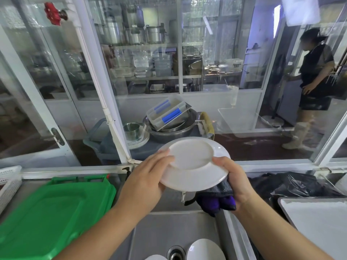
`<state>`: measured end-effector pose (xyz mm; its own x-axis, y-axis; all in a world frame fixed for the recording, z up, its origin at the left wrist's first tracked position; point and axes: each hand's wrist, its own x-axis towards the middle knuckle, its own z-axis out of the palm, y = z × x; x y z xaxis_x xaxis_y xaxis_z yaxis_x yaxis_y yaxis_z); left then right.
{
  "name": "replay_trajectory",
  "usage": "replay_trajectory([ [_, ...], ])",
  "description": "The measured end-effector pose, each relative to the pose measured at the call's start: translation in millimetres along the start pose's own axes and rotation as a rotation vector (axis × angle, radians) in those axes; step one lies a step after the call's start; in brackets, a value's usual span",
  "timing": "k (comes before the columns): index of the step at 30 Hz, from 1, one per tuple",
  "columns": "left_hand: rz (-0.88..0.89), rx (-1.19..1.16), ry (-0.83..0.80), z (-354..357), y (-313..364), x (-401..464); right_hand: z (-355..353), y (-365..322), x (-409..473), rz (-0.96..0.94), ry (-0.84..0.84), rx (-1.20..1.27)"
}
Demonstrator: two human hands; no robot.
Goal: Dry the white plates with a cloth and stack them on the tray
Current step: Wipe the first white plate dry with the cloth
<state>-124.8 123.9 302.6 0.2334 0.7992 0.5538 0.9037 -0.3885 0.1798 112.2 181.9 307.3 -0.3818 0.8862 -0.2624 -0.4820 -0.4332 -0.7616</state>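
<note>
Both hands hold one white plate (195,164) at frame centre, underside facing the camera, above the steel sink (169,229). Left hand (148,177) grips the rim at 9 o'clock, fingers laid over the base ring. Right hand (234,177) grips the rim at 3 o'clock with a dark purple cloth (217,199) bunched beneath. Two more white plates (204,250) lie in the basin at 6 o'clock. White tray (319,218) at 4 o'clock; green lid (52,212) at 8 o'clock.
</note>
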Motion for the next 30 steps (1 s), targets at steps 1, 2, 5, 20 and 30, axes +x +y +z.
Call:
replay_trajectory([
  [1, -0.043, -0.054, 0.021, 0, -1, 0, 0, 0, 0, -0.011, -0.003, 0.003],
  [2, -0.106, -0.113, 0.043, 1, -2, 0, -1, 0, 1, -0.026, -0.009, 0.009],
  [5, -0.406, -0.348, 0.092, 3, -5, 1, -2, -2, 2, -0.064, -0.033, 0.033],
  [20, -1.027, -1.96, 0.034, 4, 24, 18, -7, -4, 4, -0.141, -0.018, 0.022],
  [30, -1.101, -1.949, 0.09, 12, 44, 15, -17, 1, -1, -0.078, -0.037, -0.018],
])
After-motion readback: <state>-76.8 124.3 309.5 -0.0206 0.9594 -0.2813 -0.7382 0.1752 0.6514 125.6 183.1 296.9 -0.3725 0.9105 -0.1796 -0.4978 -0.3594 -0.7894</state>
